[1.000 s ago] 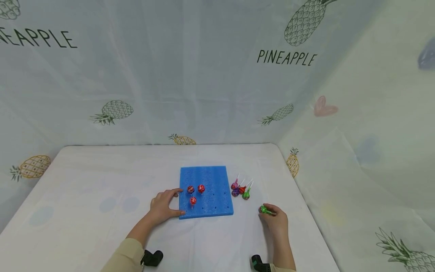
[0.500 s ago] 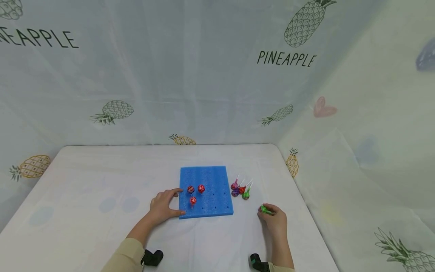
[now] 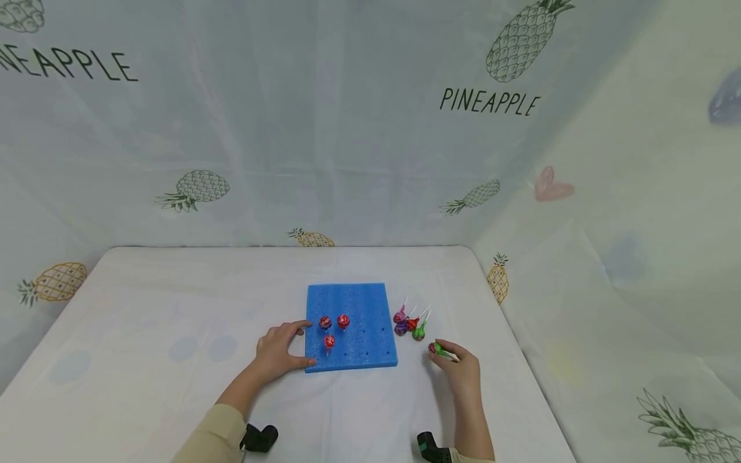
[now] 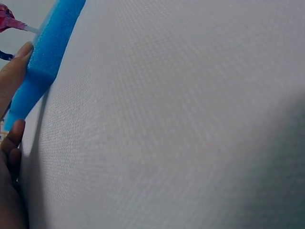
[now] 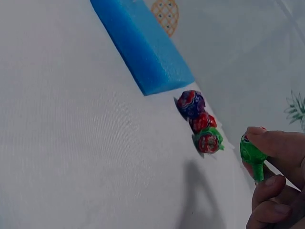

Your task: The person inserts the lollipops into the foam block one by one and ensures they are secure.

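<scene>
A blue foam board (image 3: 365,302) with small holes lies on the table. Three red-wrapped lollipops (image 3: 343,321) stand upright in its left half. My left hand (image 3: 276,350) rests against the board's left edge, thumb and index finger spread apart along it. In the left wrist view the thumb (image 4: 16,69) touches the foam. To the right of the board, my right hand (image 3: 461,374) pinches a green-wrapped lollipop (image 5: 251,151) between thumb and fingers, above the table. Its stick is mostly hidden by the fingers. A green lollipop (image 3: 419,333) in the nearby pile lies closest to this hand.
Beside the board's right edge lies the pile, with a pink lollipop (image 3: 399,316), a purple lollipop (image 3: 401,328) and a red lollipop (image 3: 412,323), sticks pointing away. A white cloth covers the table (image 3: 173,308). Pineapple-printed curtain (image 3: 347,128) hangs behind and at the right.
My right hand has moved a little left and away from me with the green lollipop, whose head now points more leftward. The left hand and the board have stayed in place.
</scene>
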Available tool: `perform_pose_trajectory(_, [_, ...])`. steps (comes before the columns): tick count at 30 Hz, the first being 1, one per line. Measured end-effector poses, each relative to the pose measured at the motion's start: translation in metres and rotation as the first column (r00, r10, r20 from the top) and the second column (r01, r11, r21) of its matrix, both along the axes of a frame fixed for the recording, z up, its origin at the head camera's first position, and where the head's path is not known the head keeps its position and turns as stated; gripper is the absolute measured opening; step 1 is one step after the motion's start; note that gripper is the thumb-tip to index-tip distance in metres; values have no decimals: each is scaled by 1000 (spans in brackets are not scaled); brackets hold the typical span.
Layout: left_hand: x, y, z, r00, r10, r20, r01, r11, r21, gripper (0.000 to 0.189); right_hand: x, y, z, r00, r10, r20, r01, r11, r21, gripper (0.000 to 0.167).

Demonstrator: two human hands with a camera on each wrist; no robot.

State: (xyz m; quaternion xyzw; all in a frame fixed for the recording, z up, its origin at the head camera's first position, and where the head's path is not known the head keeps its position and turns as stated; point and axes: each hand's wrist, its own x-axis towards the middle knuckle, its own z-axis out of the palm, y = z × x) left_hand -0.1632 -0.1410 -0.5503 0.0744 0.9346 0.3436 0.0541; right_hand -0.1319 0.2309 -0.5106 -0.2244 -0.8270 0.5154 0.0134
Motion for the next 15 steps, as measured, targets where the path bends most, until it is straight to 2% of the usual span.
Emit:
perform_pose_trajectory(7, [-1,-1,-1,1000,-3,-8,3,1000,-1,83,-6,-20,9,999,45,-16,-45,999,-6,32])
perform_pose_trajectory(15, [-2,-2,-4,1000,-15,-23,15,999,-29,83,-7,-39,16,989,103,-104,-110,992,-64,32])
